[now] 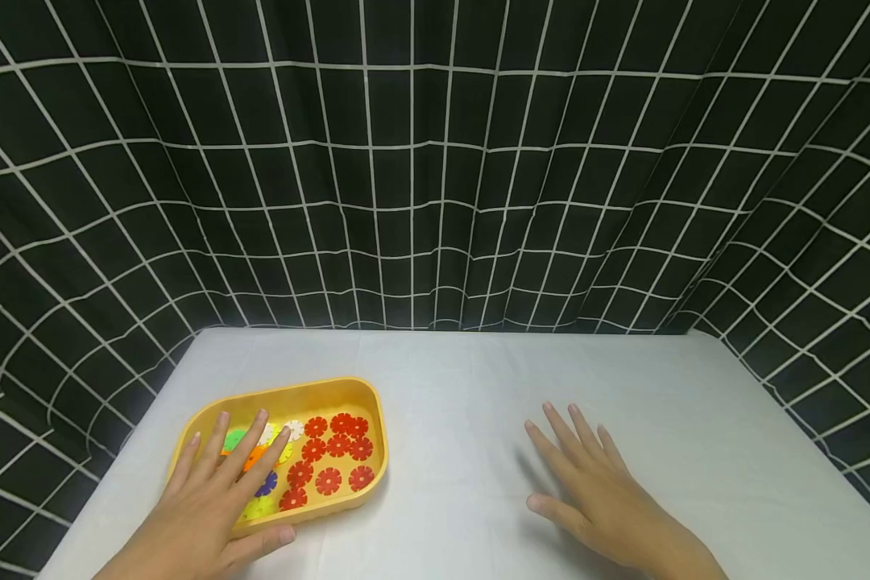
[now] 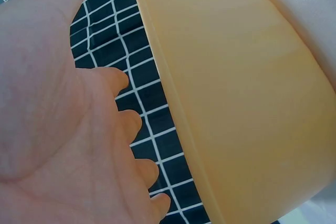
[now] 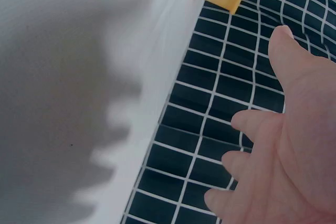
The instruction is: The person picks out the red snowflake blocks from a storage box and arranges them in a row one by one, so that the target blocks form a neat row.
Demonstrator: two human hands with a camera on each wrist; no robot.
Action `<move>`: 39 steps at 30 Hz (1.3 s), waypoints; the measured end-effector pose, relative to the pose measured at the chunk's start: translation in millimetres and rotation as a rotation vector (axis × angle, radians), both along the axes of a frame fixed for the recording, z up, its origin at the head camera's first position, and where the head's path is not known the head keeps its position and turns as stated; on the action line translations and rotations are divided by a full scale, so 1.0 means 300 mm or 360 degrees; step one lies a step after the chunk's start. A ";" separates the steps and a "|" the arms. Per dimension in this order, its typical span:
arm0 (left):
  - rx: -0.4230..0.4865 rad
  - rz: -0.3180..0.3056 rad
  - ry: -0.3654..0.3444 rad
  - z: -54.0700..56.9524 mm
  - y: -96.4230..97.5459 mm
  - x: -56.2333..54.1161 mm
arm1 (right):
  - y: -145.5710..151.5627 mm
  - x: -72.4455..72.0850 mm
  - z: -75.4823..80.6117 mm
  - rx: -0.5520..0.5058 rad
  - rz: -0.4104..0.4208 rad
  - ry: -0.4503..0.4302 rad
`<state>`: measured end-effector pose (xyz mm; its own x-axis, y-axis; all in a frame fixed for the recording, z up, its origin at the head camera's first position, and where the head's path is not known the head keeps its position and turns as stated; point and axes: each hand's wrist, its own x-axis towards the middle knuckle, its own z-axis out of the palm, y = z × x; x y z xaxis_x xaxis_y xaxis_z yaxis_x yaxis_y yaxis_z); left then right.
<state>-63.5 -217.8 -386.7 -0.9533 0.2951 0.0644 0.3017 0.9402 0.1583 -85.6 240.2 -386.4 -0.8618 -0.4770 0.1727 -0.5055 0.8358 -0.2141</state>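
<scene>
Two bare hands are in view, and neither holds anything. The left hand is spread wide, palm down, above the near left part of a yellow tray; the left wrist view shows a gap between the fingers and the tray wall, so no grip on it is recorded. The right hand is likewise spread and empty, raised over the white cloth and casting a shadow there, well apart from the tray.

Contents, taken from the left hand: red discs with notched rims lie to the right of its fingers, some overlapping. Beneath or just beside the fingers are orange discs, a blue disc, a green disc and yellow discs, all partly hidden; their number cannot be told. A white disc lies just beyond the index fingertip. A dark checked curtain hangs beyond both hands.

Handling, as judged: the tray appears to be smooth, stiff plastic, light, and likely to slide on the cloth if pushed. Best hold is at the rim on opposite sides, kept level, since loose contents would shift if it tilted. The discs look thin, light and fairly rigid, not readily broken. Lying flat, they offer little edge; a fingertip-and-thumb pinch at the notched rim should serve, with overlapping ones liable to come up together.
</scene>
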 end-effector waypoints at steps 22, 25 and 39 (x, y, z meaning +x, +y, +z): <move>0.0024 0.0035 -0.0045 -0.013 -0.024 -0.010 | 0.002 -0.005 0.004 -0.0017 0.0009 0.0013; 0.0053 0.0058 -0.0048 -0.018 -0.034 -0.015 | 0.004 -0.006 0.007 -0.0009 0.0009 0.0023; 0.0310 0.0210 0.0035 -0.030 -0.092 -0.064 | -0.009 -0.014 0.015 -0.0019 0.0053 0.0056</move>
<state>-82.8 -245.3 -395.7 -0.9805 0.1482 0.1291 0.1838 0.9239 0.3355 -89.8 237.4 -381.9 -0.8387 -0.5032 0.2085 -0.5406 0.8158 -0.2054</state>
